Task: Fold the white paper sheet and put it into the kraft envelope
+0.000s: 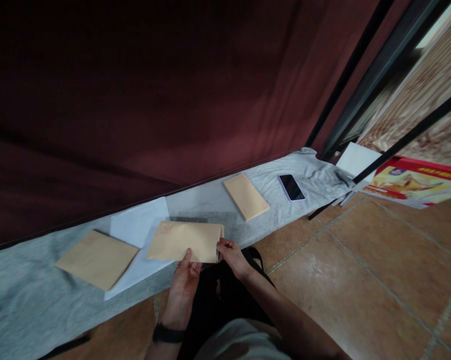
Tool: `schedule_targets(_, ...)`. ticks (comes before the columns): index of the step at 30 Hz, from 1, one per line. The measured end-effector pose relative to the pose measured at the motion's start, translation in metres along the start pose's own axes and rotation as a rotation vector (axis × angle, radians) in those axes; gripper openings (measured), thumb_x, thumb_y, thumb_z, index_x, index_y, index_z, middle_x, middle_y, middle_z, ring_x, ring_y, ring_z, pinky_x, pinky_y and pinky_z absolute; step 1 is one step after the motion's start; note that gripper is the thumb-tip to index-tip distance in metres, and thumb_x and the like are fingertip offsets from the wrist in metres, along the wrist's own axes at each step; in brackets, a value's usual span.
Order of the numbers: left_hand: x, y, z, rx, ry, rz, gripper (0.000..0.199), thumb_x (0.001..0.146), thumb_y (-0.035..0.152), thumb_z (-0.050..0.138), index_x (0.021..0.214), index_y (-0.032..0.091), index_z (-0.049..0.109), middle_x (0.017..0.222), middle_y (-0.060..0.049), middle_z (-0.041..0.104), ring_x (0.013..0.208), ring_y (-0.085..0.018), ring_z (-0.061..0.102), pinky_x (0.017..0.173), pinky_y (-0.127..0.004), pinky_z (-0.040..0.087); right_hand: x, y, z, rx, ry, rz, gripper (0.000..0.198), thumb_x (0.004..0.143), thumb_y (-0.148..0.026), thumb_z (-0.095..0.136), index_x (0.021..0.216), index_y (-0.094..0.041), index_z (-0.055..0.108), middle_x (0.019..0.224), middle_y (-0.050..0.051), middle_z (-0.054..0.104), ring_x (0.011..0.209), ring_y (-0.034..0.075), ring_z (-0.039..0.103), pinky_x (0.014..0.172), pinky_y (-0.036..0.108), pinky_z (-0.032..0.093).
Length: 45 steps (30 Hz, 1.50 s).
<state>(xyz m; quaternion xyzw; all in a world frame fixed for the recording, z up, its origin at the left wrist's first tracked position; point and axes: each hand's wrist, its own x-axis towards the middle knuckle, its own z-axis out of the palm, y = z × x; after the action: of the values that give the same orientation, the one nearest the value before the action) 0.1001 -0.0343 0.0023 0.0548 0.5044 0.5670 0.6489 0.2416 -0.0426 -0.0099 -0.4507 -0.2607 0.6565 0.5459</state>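
Observation:
Between my hands is a tan paper envelope [185, 240], held above the bench with its open end to the right. My left hand [186, 280] grips its lower edge, thumb on top and fingers underneath. At the open end, my right hand [231, 254] is closed on the edge, where a white strip of paper shows inside; its fingertips are partly hidden. White paper sheets [137, 220] lie under and behind the envelope. To the left, another tan envelope [97, 257] rests partly over the sheets. A further stack of tan envelopes [247, 196] lies to the right.
A phone [292, 187] lies on the grey cloth [259, 227] covering the narrow bench. Behind rises a dark red curtain [153, 100]. Black metal poles [345, 80] and a red and yellow box [416, 181] stand at the right, above the tiled floor [360, 280].

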Motion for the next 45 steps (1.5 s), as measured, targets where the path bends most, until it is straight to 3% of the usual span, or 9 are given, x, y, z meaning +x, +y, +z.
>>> schedule_targets(5, 0.002, 0.003, 0.001, 0.031, -0.044, -0.019, 0.023, 0.089, 0.006, 0.063, 0.104, 0.023, 0.067, 0.093, 0.001, 0.076, 0.088, -0.014, 0.073, 0.082, -0.026, 0.061, 0.0, -0.001, -0.01, -0.072, -0.017, 0.045, 0.038, 0.067, -0.055, 0.077, 0.069, -0.019, 0.066, 0.064, -0.003, 0.063, 0.061, 0.013, 0.059, 0.065, 0.026, 0.047)
schedule_targets(10, 0.006, 0.01, 0.017, 0.079, 0.017, -0.014, 0.024, 0.089, 0.004, 0.058, 0.103, 0.022, 0.067, 0.089, 0.001, 0.075, 0.079, -0.013, 0.072, 0.075, -0.026, 0.061, 0.002, 0.003, -0.02, -0.113, 0.02, 0.067, 0.039, 0.065, -0.056, 0.077, 0.067, -0.019, 0.065, 0.065, -0.003, 0.062, 0.063, 0.013, 0.058, 0.061, 0.024, 0.046)
schedule_targets(17, 0.02, 0.012, 0.031, 0.128, -0.034, -0.001, 0.018, 0.085, 0.009, 0.065, 0.098, 0.021, 0.067, 0.088, 0.0, 0.076, 0.076, -0.014, 0.072, 0.071, -0.026, 0.06, 0.004, -0.001, -0.028, -0.105, 0.071, 0.086, 0.045, 0.059, -0.06, 0.081, 0.069, -0.018, 0.066, 0.068, -0.001, 0.062, 0.062, 0.012, 0.056, 0.062, 0.025, 0.05)
schedule_targets(23, 0.031, 0.004, 0.031, 0.146, -0.034, -0.014, 0.016, 0.082, 0.009, 0.066, 0.094, 0.02, 0.067, 0.088, -0.001, 0.076, 0.076, -0.014, 0.072, 0.071, -0.026, 0.06, 0.008, 0.005, -0.03, -0.147, 0.109, 0.104, 0.038, 0.065, -0.053, 0.078, 0.064, -0.019, 0.061, 0.059, -0.004, 0.057, 0.055, 0.011, 0.053, 0.056, 0.024, 0.048)
schedule_targets(30, 0.057, 0.007, 0.034, 0.303, -0.043, 0.104, 0.023, 0.072, 0.014, 0.076, 0.093, 0.018, 0.067, 0.088, -0.003, 0.076, 0.075, -0.016, 0.07, 0.065, -0.025, 0.057, 0.009, 0.007, -0.043, -0.236, 0.133, 0.092, 0.032, 0.076, -0.05, 0.07, 0.07, -0.02, 0.061, 0.066, -0.002, 0.062, 0.055, 0.011, 0.053, 0.052, 0.023, 0.045)
schedule_targets(33, 0.069, 0.014, 0.038, 0.422, -0.135, 0.105, 0.036, 0.063, 0.021, 0.083, 0.095, 0.016, 0.067, 0.09, -0.005, 0.076, 0.078, -0.019, 0.07, 0.069, -0.029, 0.056, 0.008, -0.002, -0.057, -0.406, 0.155, -0.056, 0.027, 0.086, -0.046, 0.061, 0.077, -0.021, 0.065, 0.073, 0.001, 0.065, 0.062, 0.014, 0.058, 0.06, 0.027, 0.048)
schedule_targets(39, 0.082, 0.023, 0.046, 0.608, -0.288, 0.122, 0.049, 0.055, 0.026, 0.086, 0.1, 0.016, 0.068, 0.091, -0.006, 0.076, 0.08, -0.021, 0.069, 0.073, -0.031, 0.053, 0.014, -0.029, -0.074, -1.043, 0.209, -0.569, 0.027, 0.097, -0.023, 0.046, 0.109, -0.021, 0.07, 0.11, 0.009, 0.071, 0.105, 0.023, 0.064, 0.097, 0.037, 0.05)
schedule_targets(42, 0.086, 0.02, 0.046, 0.634, -0.252, 0.152, 0.043, 0.057, 0.02, 0.083, 0.097, 0.017, 0.068, 0.084, -0.003, 0.075, 0.076, -0.021, 0.069, 0.072, -0.031, 0.053, 0.022, -0.034, -0.071, -1.208, 0.132, -0.675, 0.032, 0.098, -0.021, 0.045, 0.122, -0.021, 0.067, 0.124, 0.01, 0.068, 0.118, 0.023, 0.06, 0.105, 0.039, 0.046)
schedule_targets(45, 0.091, 0.01, 0.045, 0.619, -0.15, 0.223, 0.042, 0.059, 0.012, 0.078, 0.098, 0.02, 0.065, 0.08, 0.0, 0.073, 0.074, -0.02, 0.069, 0.073, -0.031, 0.053, 0.029, -0.03, -0.065, -1.286, -0.038, -0.707, 0.038, 0.1, -0.023, 0.045, 0.135, -0.02, 0.061, 0.138, 0.009, 0.062, 0.129, 0.022, 0.054, 0.112, 0.04, 0.042)
